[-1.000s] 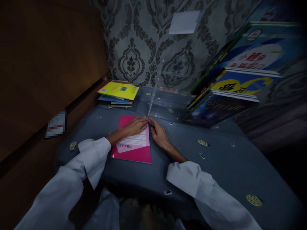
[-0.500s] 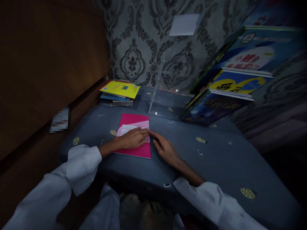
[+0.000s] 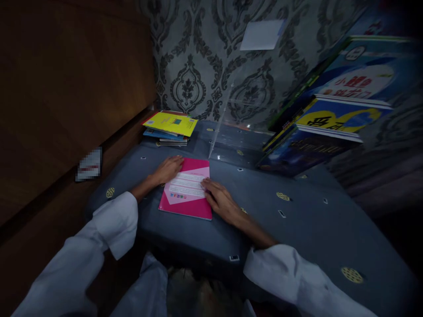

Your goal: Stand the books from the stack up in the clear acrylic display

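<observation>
A bright pink book point(image 3: 188, 209) lies flat on the dark cloth-covered table, with a paler pink panel and lines of print, upside down to me, on its cover. My left hand point(image 3: 169, 170) rests at the book's upper left edge, fingers stretched out over the cover. At the right edge, my right hand point(image 3: 222, 199) touches the book with its fingertips, the fingers extended and the thumb a little apart. Neither hand grasps the book.
A stack of books topped by a yellow one point(image 3: 175, 123) sits at the back left. Behind on the right, a clear stand point(image 3: 236, 141) holds picture books point(image 3: 330, 119) at a slant. A brown wooden panel point(image 3: 76, 79) borders the left side, and patterned wallpaper covers the back.
My left hand has slid left across the cover to the book's left edge, uncovering the printed panel. My right hand stays by the right edge. The view has shifted slightly.
</observation>
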Demonstrator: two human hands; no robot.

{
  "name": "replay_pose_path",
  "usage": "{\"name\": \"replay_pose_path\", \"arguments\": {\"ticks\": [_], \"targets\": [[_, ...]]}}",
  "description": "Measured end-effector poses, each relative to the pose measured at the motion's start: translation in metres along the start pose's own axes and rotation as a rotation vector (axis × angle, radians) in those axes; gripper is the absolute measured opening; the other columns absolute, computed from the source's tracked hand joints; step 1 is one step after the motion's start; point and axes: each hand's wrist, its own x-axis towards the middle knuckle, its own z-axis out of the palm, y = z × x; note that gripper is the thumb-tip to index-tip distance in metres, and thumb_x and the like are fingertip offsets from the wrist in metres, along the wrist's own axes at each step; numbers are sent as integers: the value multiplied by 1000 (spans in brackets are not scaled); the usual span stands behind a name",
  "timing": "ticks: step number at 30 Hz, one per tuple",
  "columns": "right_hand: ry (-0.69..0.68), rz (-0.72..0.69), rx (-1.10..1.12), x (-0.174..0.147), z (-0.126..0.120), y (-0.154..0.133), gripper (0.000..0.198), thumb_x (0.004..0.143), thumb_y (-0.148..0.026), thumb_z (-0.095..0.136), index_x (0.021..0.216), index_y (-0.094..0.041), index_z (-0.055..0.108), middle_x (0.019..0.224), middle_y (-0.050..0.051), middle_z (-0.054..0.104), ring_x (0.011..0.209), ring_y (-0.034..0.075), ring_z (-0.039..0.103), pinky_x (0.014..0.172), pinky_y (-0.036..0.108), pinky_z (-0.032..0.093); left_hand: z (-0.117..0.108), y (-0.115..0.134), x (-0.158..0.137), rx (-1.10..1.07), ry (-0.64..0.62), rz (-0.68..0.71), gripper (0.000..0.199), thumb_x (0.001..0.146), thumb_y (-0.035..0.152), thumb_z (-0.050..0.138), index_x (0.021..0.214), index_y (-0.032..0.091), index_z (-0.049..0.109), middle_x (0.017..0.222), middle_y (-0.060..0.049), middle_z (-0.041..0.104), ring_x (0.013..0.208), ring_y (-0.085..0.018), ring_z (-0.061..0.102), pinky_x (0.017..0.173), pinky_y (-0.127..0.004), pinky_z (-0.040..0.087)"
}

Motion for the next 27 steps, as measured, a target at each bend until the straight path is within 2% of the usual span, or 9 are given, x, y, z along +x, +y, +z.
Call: {"name": "replay_pose_path", "arguments": {"ticks": [3, 6, 9, 12, 15, 20, 23, 27], "targets": [[-45, -3, -46, 26, 6, 10, 42, 93, -23, 47, 132, -18, 60, 139, 14, 61, 136, 29, 50, 114, 54, 39, 1, -23, 0, -32, 41, 2, 46, 100, 26, 32, 139, 13, 51, 150, -13, 49, 142, -22, 42, 118, -39, 33], [-95, -17, -72, 55, 15, 13, 42, 94, -24, 47, 133, -19, 60, 141, 14, 59, 137, 29, 48, 116, 52, 37, 2, -30, -6, -71, 50, 41, 47, 99, 24, 33, 140, 9, 51, 150, -15, 48, 143, -22, 41, 119, -38, 33], [-144, -65, -74, 81, 27, 3, 42, 95, -26, 48, 135, -19, 58, 144, 12, 56, 140, 27, 45, 117, 52, 35, 2, -34, -9, -117, 54, 57, 48, 97, 20, 34, 140, 9, 52, 149, -14, 49, 142, -21, 43, 119, -38, 34], [-228, -141, -90, 94, 38, -19, 44, 98, -27, 46, 138, -13, 56, 148, 17, 52, 142, 28, 42, 119, 51, 32, 4, -39, -9, -170, 67, 61, 49, 94, 16, 35, 139, 14, 53, 147, -10, 53, 140, -19, 45, 118, -38, 35], [-294, -241, -89, 87, 45, -44, 43, 100, -27, 44, 139, -13, 55, 149, 18, 50, 144, 28, 38, 119, 52, 31, 7, -44, -9, -212, 97, 66, 49, 93, 15, 34, 138, 15, 55, 145, -9, 55, 139, -18, 47, 117, -39, 36], [-361, -359, -71, 49, 48, -75, 41, 101, -27, 45, 141, -21, 54, 152, 11, 48, 147, 23, 33, 121, 50, 27, 10, -43, -9, -203, 147, 107, 43, 99, 22, 35, 135, 15, 58, 142, -10, 58, 137, -19, 50, 116, -38, 37], [-427, -394, -68, 34, 44, -85, 41, 103, -28, 43, 143, -22, 51, 156, 10, 43, 148, 21, 30, 122, 48, 25, 12, -41, -9, -178, 170, 114, 41, 100, 26, 38, 134, 15, 59, 141, -10, 59, 135, -20, 51, 114, -39, 39], [-469, -374, -54, 35, 37, -83, 44, 104, -33, 38, 145, -19, 48, 156, 11, 42, 148, 21, 31, 122, 46, 25, 13, -40, -10, -155, 184, 121, 41, 100, 26, 38, 133, 14, 59, 140, -12, 59, 135, -22, 51, 113, -40, 41]]}}
